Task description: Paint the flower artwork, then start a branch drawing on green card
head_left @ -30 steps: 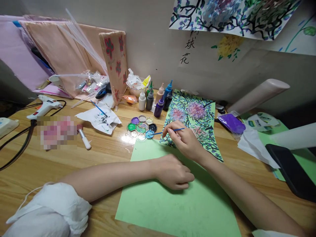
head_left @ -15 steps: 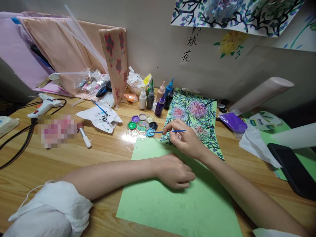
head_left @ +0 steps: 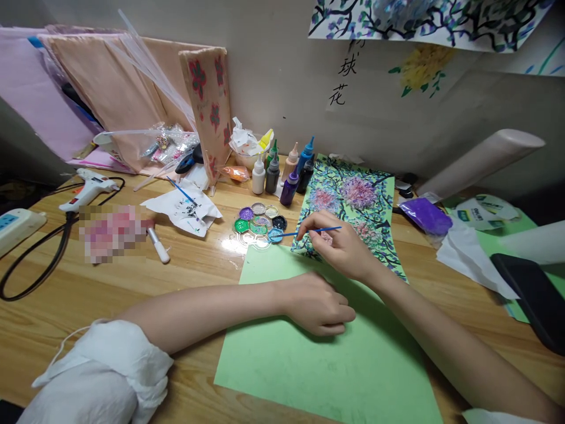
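My right hand point(head_left: 342, 244) pinches a thin blue paintbrush point(head_left: 330, 228), whose tip is in the light blue well of a clear flower-shaped paint palette point(head_left: 260, 225). Other wells hold purple, green, black and pale paint. Across the sheet of plain green paper point(head_left: 326, 374) lies my left forearm, and my left hand point(head_left: 315, 306) rests there in a loose fist with nothing visible in it. Beyond my right hand is a painted sheet point(head_left: 386, 206) with fluffy pink and purple blossoms and dark branches, which the hand partly covers.
Several paint bottles point(head_left: 289, 185) stand behind the palette. Left are a stained tissue point(head_left: 183, 206) with another brush on it, a white marker point(head_left: 159, 246) and a glue gun point(head_left: 90, 191) with its cord. A purple packet point(head_left: 426, 218) and a black phone point(head_left: 532, 300) lie right.
The view has shifted slightly, so the table things sit a little further right. The brush handle tilts up somewhat more, its tip still at the blue well. My left hand stays on the paper.
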`<action>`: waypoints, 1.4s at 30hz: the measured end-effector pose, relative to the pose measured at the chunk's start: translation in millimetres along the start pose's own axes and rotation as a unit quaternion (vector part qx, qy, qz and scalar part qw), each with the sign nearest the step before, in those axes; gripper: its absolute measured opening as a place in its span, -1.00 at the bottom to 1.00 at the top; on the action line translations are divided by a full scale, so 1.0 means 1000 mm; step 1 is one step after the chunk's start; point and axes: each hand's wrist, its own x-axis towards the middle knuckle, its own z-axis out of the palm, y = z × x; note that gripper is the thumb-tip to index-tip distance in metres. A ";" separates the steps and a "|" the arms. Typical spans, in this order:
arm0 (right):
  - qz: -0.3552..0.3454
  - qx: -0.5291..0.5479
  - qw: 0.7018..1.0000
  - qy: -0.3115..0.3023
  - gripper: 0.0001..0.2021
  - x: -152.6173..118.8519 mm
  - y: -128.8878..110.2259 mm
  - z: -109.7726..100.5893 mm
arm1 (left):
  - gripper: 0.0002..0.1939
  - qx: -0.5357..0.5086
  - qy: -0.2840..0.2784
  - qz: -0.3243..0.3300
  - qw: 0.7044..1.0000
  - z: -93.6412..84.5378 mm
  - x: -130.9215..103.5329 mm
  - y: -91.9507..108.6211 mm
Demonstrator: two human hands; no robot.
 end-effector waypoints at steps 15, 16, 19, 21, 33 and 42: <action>0.000 -0.012 1.000 0.012 -0.84 -0.001 -0.003 -0.001 | -0.80 -0.005 0.010 0.003 1.000 0.000 0.000 0.000; -0.001 -0.014 1.000 0.006 -0.84 -0.001 -0.003 0.000 | -0.79 -0.005 0.009 0.002 1.000 0.000 0.000 0.000; -0.005 -0.019 1.000 0.003 -0.84 0.000 -0.003 0.002 | -0.79 -0.005 0.004 0.000 1.000 -0.001 0.000 0.000; -0.009 -0.020 1.000 0.000 -0.84 0.000 -0.003 0.002 | -0.80 -0.007 0.000 -0.002 1.000 -0.002 0.000 0.000; 0.008 0.082 0.980 0.181 -0.80 -0.045 0.003 -0.075 | -0.83 0.018 0.013 0.001 1.000 -0.004 -0.002 -0.001; 0.034 0.097 0.982 0.161 -0.62 -0.085 0.025 -0.077 | -0.85 0.024 0.020 -0.008 0.999 -0.008 0.001 -0.001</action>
